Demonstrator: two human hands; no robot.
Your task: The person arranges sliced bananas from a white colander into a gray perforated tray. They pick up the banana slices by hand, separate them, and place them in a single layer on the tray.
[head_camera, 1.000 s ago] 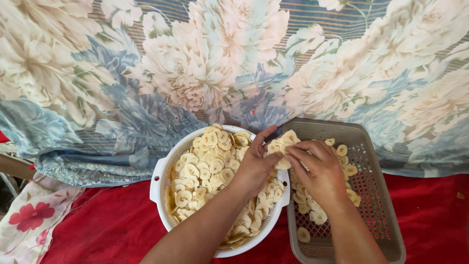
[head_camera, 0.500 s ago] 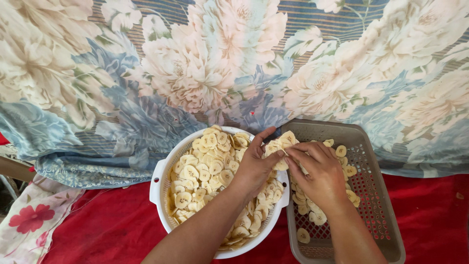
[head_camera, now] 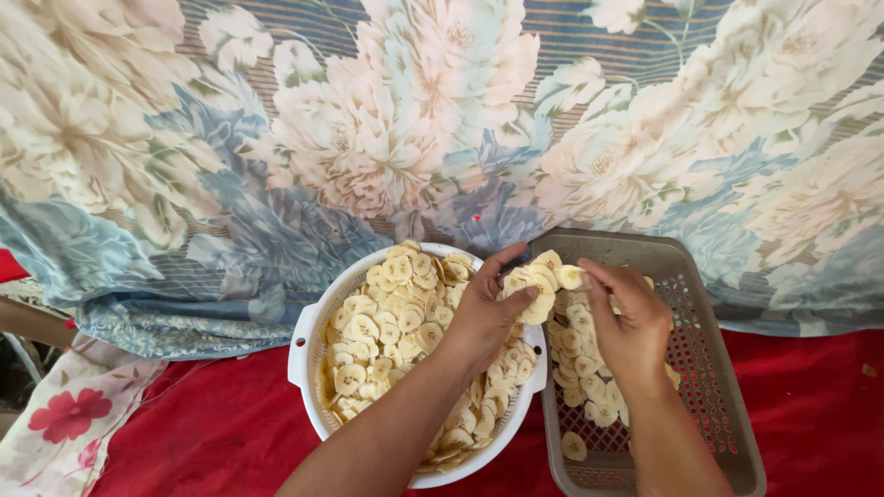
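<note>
A white round colander (head_camera: 304,345) holds a heap of pale yellow banana slices (head_camera: 387,322). Right of it sits a grey-brown perforated rectangular tray (head_camera: 714,368) with several slices lying in it. My left hand (head_camera: 483,317) reaches over the colander's right rim and grips a stack of banana slices (head_camera: 539,285) between thumb and fingers. My right hand (head_camera: 631,327) hovers over the tray's left half, its fingertips pinching a slice at the top of that stack. Both forearms come in from the bottom edge.
A large floral cloth (head_camera: 368,138) in cream, blue and pink covers the whole back. A red cloth (head_camera: 212,433) lies under the colander and tray. A white cloth with red flowers (head_camera: 64,423) lies at the bottom left.
Both hands stay over the gap between colander and tray with the stack of slices. The right fingers have shifted slightly at the stack's top.
</note>
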